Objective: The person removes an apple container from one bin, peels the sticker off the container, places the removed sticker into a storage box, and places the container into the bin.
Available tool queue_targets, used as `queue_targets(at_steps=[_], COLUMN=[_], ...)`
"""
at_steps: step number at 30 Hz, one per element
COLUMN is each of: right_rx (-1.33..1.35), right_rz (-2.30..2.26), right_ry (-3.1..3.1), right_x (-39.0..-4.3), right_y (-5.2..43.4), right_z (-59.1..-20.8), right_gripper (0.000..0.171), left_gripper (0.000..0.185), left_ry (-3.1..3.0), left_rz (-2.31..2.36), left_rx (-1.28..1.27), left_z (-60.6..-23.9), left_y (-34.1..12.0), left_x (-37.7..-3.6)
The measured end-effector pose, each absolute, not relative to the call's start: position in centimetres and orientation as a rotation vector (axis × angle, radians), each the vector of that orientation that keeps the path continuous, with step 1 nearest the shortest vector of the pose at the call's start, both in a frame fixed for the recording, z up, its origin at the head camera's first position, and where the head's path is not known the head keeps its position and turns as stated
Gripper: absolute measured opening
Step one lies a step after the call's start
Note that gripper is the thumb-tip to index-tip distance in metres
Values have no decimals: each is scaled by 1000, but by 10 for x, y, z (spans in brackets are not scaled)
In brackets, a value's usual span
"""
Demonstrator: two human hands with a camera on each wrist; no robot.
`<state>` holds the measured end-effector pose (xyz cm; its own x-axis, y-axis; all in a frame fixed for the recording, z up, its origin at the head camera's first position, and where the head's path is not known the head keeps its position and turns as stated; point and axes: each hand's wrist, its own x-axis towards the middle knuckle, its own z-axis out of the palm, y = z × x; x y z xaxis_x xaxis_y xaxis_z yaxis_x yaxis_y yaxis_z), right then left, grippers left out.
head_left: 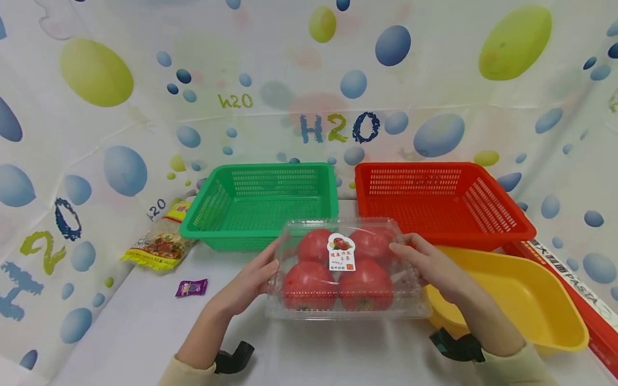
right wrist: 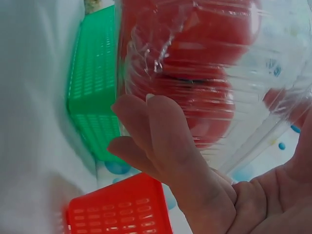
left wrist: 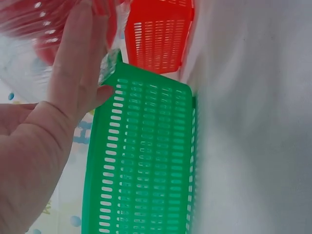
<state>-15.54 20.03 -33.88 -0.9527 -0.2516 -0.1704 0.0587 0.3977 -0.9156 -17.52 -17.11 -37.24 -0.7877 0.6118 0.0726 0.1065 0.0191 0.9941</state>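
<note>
Tomato box (head_left: 345,271) — a clear clamshell with four red tomatoes — lies on the table (head_left: 145,316) straight ahead, its long axis running left to right, just before the green basket (head_left: 263,201) and red basket (head_left: 441,198). The left hand (head_left: 248,281) and right hand (head_left: 427,265) clasp its two short ends with extended fingers, equally near.

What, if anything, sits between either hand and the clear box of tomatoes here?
Nothing visible does. The left hand lies flat against the left side of the clear tomato box, and the right hand against its right side. The green basket and red basket stand behind the box.
</note>
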Motion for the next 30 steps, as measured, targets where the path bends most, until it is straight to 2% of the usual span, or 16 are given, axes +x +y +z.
queue_targets(at_steps=[15, 30], right_rx=[-136, -35], right_rz=[-1474, -1406], right_ry=[2334, 2332], right_x=[-157, -164], right_y=[195, 179], right_z=[-355, -373], right_gripper=[60, 62], left_gripper=[70, 75], left_ry=[1928, 1920], left_rz=[1628, 1544], left_rx=[618, 440], left_z=[-375, -379], left_y=[-185, -188], left_x=[-174, -180])
